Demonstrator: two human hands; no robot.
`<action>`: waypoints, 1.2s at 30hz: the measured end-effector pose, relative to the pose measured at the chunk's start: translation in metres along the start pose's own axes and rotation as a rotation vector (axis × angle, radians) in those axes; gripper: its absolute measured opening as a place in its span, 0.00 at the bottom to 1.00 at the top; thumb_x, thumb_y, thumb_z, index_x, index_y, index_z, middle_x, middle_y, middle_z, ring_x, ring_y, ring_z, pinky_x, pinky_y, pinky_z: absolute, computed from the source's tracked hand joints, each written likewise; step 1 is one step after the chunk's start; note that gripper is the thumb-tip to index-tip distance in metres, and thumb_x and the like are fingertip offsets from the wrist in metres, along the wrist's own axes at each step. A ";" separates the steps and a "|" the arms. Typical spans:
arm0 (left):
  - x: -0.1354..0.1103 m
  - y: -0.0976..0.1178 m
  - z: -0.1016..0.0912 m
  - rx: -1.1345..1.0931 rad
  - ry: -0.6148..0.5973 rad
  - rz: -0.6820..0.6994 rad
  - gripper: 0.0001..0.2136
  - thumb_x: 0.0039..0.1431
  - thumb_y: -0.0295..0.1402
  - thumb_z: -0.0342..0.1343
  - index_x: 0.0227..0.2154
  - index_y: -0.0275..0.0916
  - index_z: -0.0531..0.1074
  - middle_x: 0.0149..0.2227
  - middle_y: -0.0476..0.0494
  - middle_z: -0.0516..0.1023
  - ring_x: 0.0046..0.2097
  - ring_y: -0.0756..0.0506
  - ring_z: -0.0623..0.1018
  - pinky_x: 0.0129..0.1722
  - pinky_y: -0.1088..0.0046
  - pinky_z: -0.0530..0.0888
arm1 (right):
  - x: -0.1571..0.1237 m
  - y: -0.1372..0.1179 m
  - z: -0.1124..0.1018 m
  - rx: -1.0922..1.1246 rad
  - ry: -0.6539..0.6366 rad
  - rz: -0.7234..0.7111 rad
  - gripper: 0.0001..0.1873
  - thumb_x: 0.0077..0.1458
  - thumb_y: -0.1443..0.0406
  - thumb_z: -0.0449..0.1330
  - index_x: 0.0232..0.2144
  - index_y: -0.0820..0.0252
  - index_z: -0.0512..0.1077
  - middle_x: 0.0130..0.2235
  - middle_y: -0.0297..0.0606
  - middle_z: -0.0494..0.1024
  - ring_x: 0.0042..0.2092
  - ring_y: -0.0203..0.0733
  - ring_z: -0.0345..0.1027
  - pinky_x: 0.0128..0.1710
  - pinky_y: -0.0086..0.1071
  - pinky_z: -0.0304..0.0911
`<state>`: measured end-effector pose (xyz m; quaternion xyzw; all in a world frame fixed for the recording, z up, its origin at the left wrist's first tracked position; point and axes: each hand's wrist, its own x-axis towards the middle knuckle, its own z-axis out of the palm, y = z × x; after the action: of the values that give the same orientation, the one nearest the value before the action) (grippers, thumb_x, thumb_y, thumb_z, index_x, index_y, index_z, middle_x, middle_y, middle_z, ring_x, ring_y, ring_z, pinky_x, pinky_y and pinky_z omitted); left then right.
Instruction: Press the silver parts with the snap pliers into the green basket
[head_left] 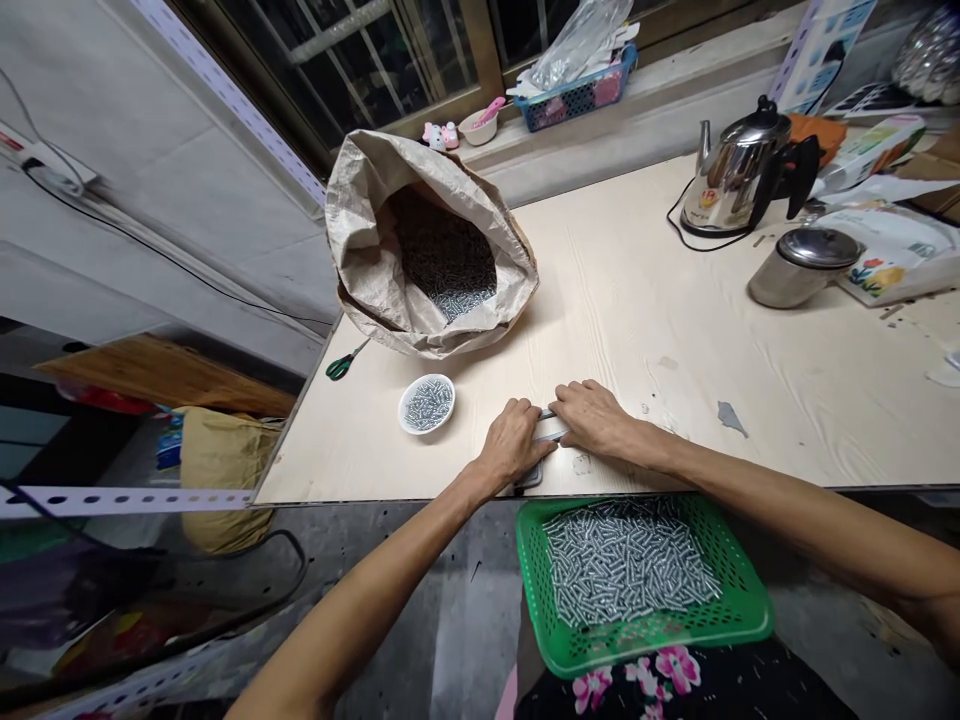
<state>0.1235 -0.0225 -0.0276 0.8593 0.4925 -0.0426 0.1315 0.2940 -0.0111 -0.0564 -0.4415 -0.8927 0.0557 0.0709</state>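
Note:
Both of my hands are at the front part of the wooden tabletop, close together. My left hand (514,440) is closed on the left end of a flat grey metal-looking bar (551,427), whose exact kind I cannot make out. My right hand (592,418) grips the right end of that bar, fingers curled over it. A darker grey block-like part (531,477) shows under my left hand at the table edge. Just below, a green plastic basket (645,645) rests on my lap, full of small silvery ridged metal pieces (630,560). A white bowl (403,412) of similar pieces stands left of my hands.
A large open sack (356,230) with more small metal pieces stands at the back left. Green-handled scissors (341,366) lie by the left edge. On the right are a steel kettle (739,175) with a cord and a lidded canister (795,270). A blue basket (577,98) sits on the sill.

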 end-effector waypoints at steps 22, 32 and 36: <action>-0.051 -0.023 0.000 -0.259 -0.076 -0.589 0.13 0.54 0.39 0.55 0.20 0.36 0.73 0.22 0.47 0.71 0.27 0.50 0.69 0.26 0.75 0.57 | -0.024 -0.002 0.007 0.091 0.160 -0.020 0.32 0.53 0.54 0.62 0.56 0.61 0.60 0.52 0.49 0.65 0.53 0.55 0.56 0.47 0.44 0.58; -0.052 -0.023 0.001 -0.335 -0.053 -0.560 0.12 0.52 0.33 0.53 0.16 0.34 0.70 0.17 0.50 0.66 0.25 0.51 0.66 0.26 0.75 0.57 | -0.025 0.002 0.026 0.086 0.222 -0.023 0.30 0.56 0.54 0.60 0.57 0.57 0.58 0.55 0.47 0.64 0.55 0.53 0.56 0.52 0.43 0.56; -0.051 -0.035 -0.003 -0.551 -0.206 -0.585 0.14 0.51 0.37 0.55 0.15 0.36 0.66 0.15 0.51 0.65 0.21 0.51 0.66 0.24 0.75 0.60 | -0.025 -0.001 0.026 0.085 0.226 -0.032 0.30 0.56 0.54 0.59 0.57 0.58 0.58 0.55 0.47 0.64 0.55 0.52 0.56 0.53 0.42 0.55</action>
<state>0.0674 -0.0475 -0.0212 0.6070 0.6932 -0.0307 0.3876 0.3035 -0.0329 -0.0840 -0.4270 -0.8829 0.0423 0.1909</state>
